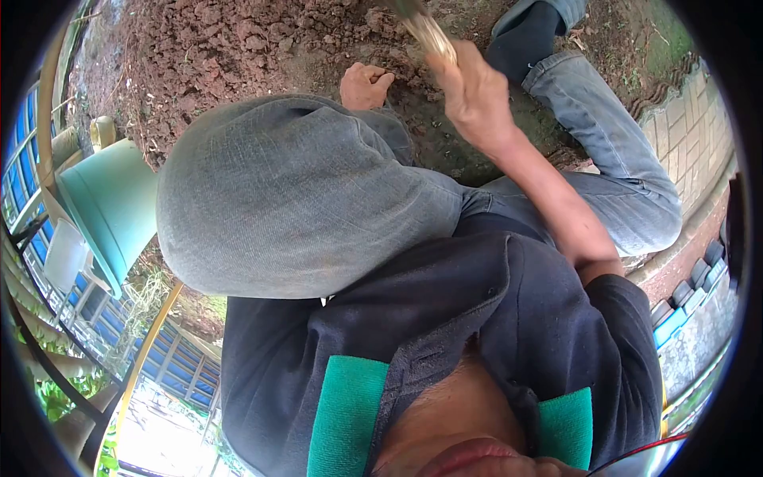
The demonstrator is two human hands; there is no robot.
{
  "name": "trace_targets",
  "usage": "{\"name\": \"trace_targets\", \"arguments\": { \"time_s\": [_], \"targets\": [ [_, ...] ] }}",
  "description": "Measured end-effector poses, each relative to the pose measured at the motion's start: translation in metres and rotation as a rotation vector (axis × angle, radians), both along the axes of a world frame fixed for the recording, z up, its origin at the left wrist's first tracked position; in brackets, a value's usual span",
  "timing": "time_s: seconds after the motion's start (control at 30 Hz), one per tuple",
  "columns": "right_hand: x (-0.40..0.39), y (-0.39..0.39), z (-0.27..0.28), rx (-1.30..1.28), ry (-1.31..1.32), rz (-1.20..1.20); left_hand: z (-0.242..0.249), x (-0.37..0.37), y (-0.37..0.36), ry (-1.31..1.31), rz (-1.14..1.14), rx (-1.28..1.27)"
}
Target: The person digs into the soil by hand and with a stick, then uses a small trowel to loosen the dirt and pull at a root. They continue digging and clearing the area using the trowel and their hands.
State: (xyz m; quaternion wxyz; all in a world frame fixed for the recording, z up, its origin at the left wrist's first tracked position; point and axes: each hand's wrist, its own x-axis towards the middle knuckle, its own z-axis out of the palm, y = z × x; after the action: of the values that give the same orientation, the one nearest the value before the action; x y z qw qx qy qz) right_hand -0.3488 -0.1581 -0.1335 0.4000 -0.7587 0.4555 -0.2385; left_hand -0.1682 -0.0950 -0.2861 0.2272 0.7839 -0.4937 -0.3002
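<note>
My right hand is wrapped round the pale wooden handle of a tool, raised over the ground. The handle slants up to the left; its far end is blurred and runs out of the top of the view, so the tool's kind is hidden. Beyond my bent left knee, my left hand rests low against loose reddish-brown soil. Its fingers are curled with the thumb alongside, and whatever they may hold cannot be made out. Part of the left forearm is hidden behind the knee.
My legs in grey jeans are bent close to the soil, with a dark boot or sock at upper right. A pale green bucket stands at left. Brick paving borders the soil at right, beyond a row of ridged edging tiles.
</note>
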Motion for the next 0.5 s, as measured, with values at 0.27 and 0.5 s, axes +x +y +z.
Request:
{"name": "trace_targets", "arguments": {
  "time_s": [0.27, 0.5],
  "targets": [
    [-0.024, -0.002, -0.081, 0.609, 0.399, 0.161, 0.000, -0.002, 0.002, 0.000, 0.031, -0.095],
    [-0.024, -0.036, -0.017, 0.405, 0.227, 0.066, 0.006, -0.002, -0.004, 0.056, 0.153, -0.011]
  ]
}}
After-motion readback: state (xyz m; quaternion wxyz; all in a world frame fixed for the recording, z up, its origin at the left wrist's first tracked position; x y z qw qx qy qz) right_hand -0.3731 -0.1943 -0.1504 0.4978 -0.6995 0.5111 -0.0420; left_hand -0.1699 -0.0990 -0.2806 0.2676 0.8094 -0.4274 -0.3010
